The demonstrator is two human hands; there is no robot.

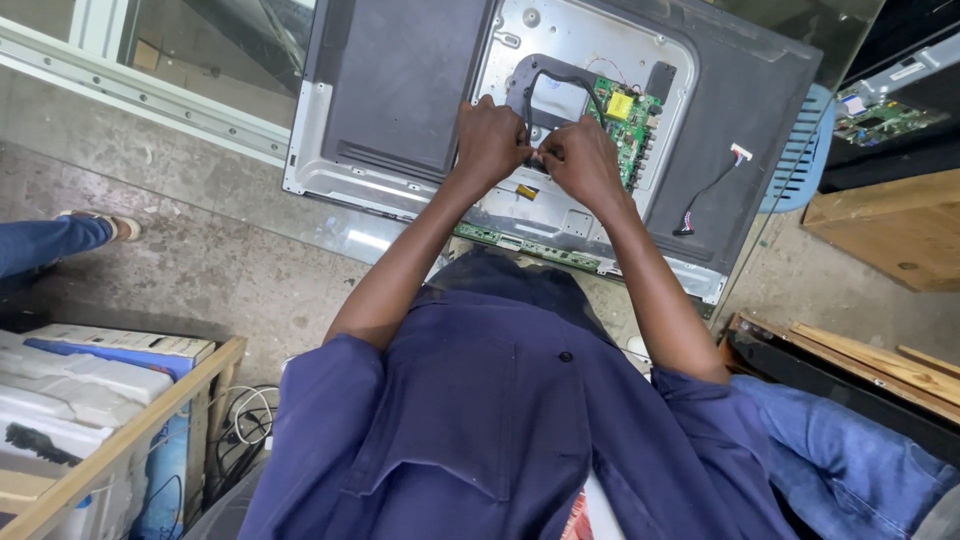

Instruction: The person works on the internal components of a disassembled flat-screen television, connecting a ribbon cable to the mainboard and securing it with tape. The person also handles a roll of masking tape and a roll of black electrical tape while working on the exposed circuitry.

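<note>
- Concrete floor; opened TV back panel fills upper centre of frame.
- My left hand & right hand meet mid-panel, fingers pinched narrow on a small connector w/ black cable.
- I'd keep the pull straight, grip the plug, not the wire.
- Green circuit board just right; loose wire harness further right, apart.

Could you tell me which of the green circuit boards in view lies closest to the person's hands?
The green board with the yellow block, mounted on the opened panel just beside the right hand; the other lies apart at far right.
</note>
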